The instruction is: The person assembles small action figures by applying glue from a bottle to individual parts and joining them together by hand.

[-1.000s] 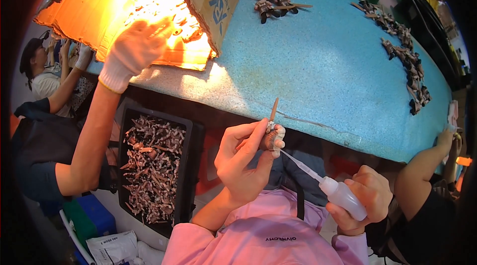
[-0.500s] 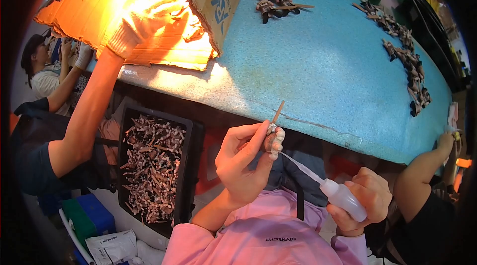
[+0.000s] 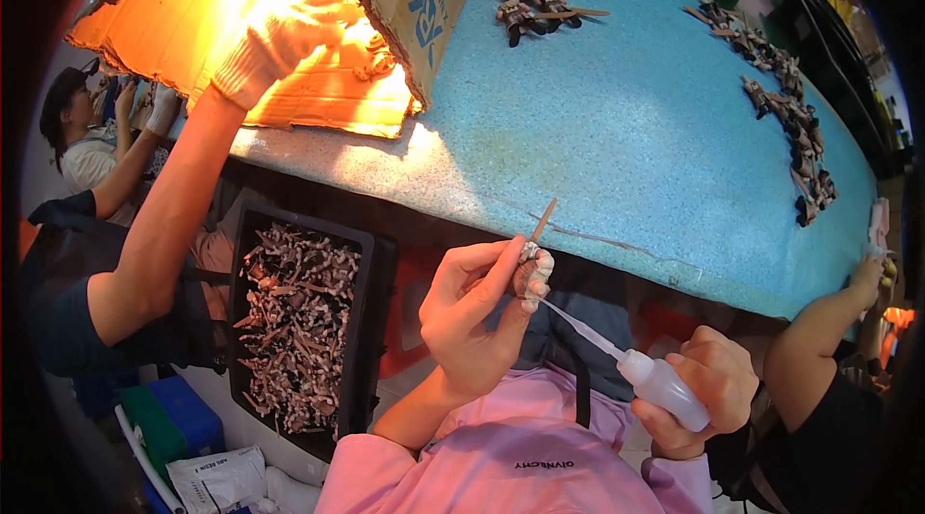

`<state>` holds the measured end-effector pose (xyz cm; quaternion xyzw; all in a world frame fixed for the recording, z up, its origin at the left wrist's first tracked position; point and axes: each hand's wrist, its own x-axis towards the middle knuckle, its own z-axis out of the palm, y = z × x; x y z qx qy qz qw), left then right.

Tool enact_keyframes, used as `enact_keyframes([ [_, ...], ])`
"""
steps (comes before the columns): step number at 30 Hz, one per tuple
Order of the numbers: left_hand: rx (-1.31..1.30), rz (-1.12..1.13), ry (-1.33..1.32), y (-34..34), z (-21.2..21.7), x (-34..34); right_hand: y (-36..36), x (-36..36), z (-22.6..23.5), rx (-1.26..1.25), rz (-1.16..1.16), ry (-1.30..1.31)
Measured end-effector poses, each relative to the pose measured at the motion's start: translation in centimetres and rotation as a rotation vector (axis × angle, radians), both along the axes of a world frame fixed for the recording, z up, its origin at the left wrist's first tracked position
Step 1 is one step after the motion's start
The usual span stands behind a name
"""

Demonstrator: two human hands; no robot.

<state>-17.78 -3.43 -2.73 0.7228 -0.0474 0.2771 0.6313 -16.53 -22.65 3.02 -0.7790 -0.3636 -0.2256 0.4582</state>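
Observation:
Near the table's front edge, my left hand (image 3: 474,312) pinches a small figurine (image 3: 530,277) in white and brown. A thin flat stick (image 3: 543,220) juts up from the figurine. My right hand (image 3: 710,389) is wrapped round a translucent white squeeze bottle (image 3: 665,389), tilted so its long thin nozzle (image 3: 583,327) points up and left. The nozzle's tip meets the lower edge of the figurine, or nearly so; whether it touches I cannot tell.
Several similar figurines (image 3: 540,8) lie on the blue table (image 3: 597,119), more along its right side (image 3: 805,143). A black crate (image 3: 371,321) full of small parts stands at left. A co-worker's gloved hand (image 3: 270,47) reaches into a brightly lit cardboard box (image 3: 318,114).
The co-worker's gloved hand has shifted slightly inside the lit box. My hands, the figurine and the bottle have barely moved.

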Motion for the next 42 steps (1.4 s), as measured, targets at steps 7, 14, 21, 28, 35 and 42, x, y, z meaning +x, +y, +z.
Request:
enact_keyframes([
  [7, -0.012, -0.005, 0.017, -0.1, 0.0, 0.0, -0.1, 0.2, 0.2, -0.008, 0.028, -0.020],
  [14, -0.028, -0.009, 0.032, -0.1, -0.1, 0.0, 0.2, 0.2, -0.2, 0.005, 0.000, -0.041],
  [21, -0.029, -0.002, -0.006, -0.1, -0.1, 0.3, 0.0, 0.2, 0.2, -0.041, 0.001, -0.043],
  [28, -0.110, -0.036, 0.059, -0.1, -0.1, 0.2, -0.3, -0.1, -0.5, 0.075, -0.023, -0.034],
  [35, -0.097, -0.062, 0.059, -0.1, 0.2, 0.2, -0.1, 0.1, -0.7, 0.126, -0.035, -0.030],
  [42, -0.057, -0.084, 0.085, 0.1, 0.3, 0.1, -0.8, -0.6, -0.2, -0.032, -0.023, 0.025],
])
